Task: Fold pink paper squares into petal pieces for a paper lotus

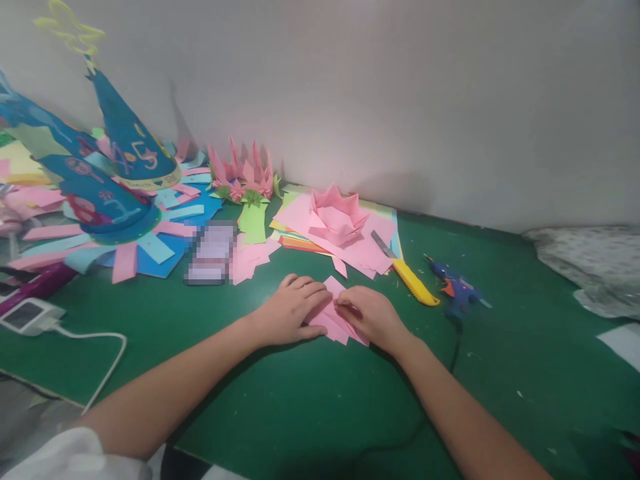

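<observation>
A small folded piece of pink paper (331,317) lies on the green table (300,400) in front of me. My left hand (293,310) rests flat on its left part, fingers stretched over the paper. My right hand (370,315) presses on its right part, fingertips curled together against a fold. Most of the paper is hidden under both hands.
Behind the hands lie a pink paper lotus (336,217) on coloured sheets, a yellow utility knife (413,280) and a blue glue gun (457,290). Blue paper cones (133,143), pink paper flowers (243,175), paper strips and a white charger (27,315) fill the left.
</observation>
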Tool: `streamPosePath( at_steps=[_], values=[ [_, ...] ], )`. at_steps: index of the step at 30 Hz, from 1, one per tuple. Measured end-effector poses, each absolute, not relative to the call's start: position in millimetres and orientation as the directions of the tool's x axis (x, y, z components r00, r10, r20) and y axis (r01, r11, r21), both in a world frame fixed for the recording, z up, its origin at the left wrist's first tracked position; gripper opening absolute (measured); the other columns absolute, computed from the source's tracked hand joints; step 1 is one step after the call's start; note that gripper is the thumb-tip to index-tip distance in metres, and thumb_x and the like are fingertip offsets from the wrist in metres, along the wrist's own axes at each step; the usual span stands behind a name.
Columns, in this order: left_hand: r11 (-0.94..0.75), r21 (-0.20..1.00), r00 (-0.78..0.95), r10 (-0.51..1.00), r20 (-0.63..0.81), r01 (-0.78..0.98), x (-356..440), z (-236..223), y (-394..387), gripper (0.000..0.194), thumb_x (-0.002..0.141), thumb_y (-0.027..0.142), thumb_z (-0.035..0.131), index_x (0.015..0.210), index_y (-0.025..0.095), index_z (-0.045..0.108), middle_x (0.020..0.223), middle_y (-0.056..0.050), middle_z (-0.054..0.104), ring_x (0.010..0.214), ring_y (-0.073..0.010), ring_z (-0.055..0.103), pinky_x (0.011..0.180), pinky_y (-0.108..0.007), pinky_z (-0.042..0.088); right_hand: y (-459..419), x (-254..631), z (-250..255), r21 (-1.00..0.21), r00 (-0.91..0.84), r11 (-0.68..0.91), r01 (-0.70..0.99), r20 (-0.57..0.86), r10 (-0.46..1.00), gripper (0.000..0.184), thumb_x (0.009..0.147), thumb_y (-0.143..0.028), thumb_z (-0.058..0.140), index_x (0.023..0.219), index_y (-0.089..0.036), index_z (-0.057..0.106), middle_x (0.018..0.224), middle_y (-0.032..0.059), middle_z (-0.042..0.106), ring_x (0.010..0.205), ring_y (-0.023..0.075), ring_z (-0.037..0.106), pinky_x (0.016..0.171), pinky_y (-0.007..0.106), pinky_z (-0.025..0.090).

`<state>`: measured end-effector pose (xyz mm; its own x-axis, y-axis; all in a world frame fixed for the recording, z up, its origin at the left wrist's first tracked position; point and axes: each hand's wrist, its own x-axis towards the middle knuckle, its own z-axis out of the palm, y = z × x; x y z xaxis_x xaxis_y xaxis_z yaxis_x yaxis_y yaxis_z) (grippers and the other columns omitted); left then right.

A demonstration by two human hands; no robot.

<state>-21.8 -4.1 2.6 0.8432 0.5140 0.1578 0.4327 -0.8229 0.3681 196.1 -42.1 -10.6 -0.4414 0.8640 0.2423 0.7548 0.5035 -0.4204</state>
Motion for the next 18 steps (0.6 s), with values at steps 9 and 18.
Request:
streamPosePath(
  at_steps=[9, 18],
  values=[
    [-0.84, 0.305, 0.85, 0.507, 0.143, 0.45, -20.3, 3.8, -5.4, 0.049, 0.085, 0.052, 0.051, 0.121, 0.019, 0.051, 0.122, -0.01, 0.054, 0.113, -0.0297, 0.043, 0.098, -0.047, 0.026, -40.9, 199.5, -11.1, -0.444, -0.456, 0.513, 0.735, 0.236, 0.858, 0.011, 0.087, -0.019, 0.049, 0.083, -0.021, 0.059, 0.078, 0.0027, 0.065, 0.073, 0.0165, 0.057, 0.068, 0.027, 0.042],
    [-0.848, 0.319, 0.861, 0.486, 0.151, 0.423, -20.4, 3.9, -3.7, 0.048, 0.087, 0.052, 0.048, 0.123, 0.02, 0.05, 0.123, -0.009, 0.054, 0.112, -0.028, 0.043, 0.1, -0.046, 0.025, -40.9, 198.6, -7.2, -0.44, -0.483, 0.524, 0.729, 0.211, 0.85, 0.013, 0.087, -0.019, 0.048, 0.084, -0.021, 0.061, 0.08, 0.004, 0.066, 0.077, 0.0178, 0.057, 0.07, 0.029, 0.043]
  ],
)
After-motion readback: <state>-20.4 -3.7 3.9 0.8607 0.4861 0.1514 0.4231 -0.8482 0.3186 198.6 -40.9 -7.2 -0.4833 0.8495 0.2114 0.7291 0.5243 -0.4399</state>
